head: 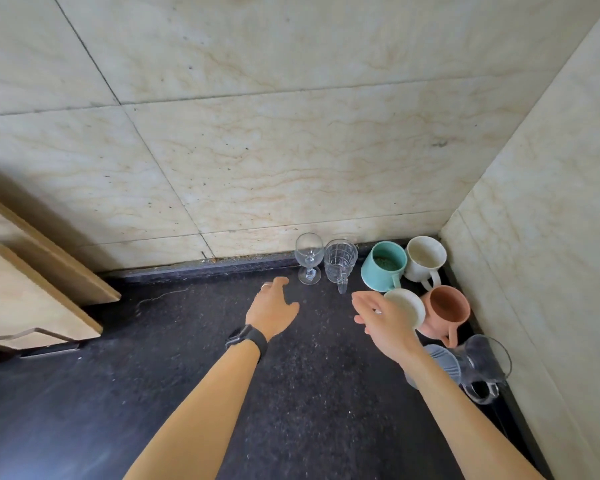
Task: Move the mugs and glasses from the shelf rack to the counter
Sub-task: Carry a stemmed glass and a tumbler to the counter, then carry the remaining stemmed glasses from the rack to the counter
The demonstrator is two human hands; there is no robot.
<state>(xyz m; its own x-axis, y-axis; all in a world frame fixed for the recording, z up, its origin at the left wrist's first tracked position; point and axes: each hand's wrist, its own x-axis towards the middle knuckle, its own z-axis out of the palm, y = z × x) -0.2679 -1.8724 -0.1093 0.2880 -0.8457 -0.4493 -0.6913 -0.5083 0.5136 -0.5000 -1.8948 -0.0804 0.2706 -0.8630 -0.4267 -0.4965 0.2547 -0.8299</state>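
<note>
Spreading across the lower frame, the dark speckled table [153,393] meets marble-tiled walls [291,150] in a corner at the right, and every piece here is placed by that corner. Well away from it, at the left edge, pale wooden boards [32,299] lean over the table. Both forearms reach toward the corner. The left hand [272,313] — a black watch [248,339] on its wrist — hovers open, fingers spread, holding nothing. The right hand [385,322] is also open and empty, just in front of a white mug [409,304].

Deepest in the corner stands a cream mug [425,256], with a teal mug [383,265] touching its left side. A terracotta mug [445,311] sits nearer the viewer along the side wall; nearer still, a clear glass mug [482,365] and a ribbed bluish glass [442,362], partly hidden by the right forearm. Left of the teal mug stand a patterned glass mug [340,261] and then a wine glass [309,256] — both upright against the back wall.
</note>
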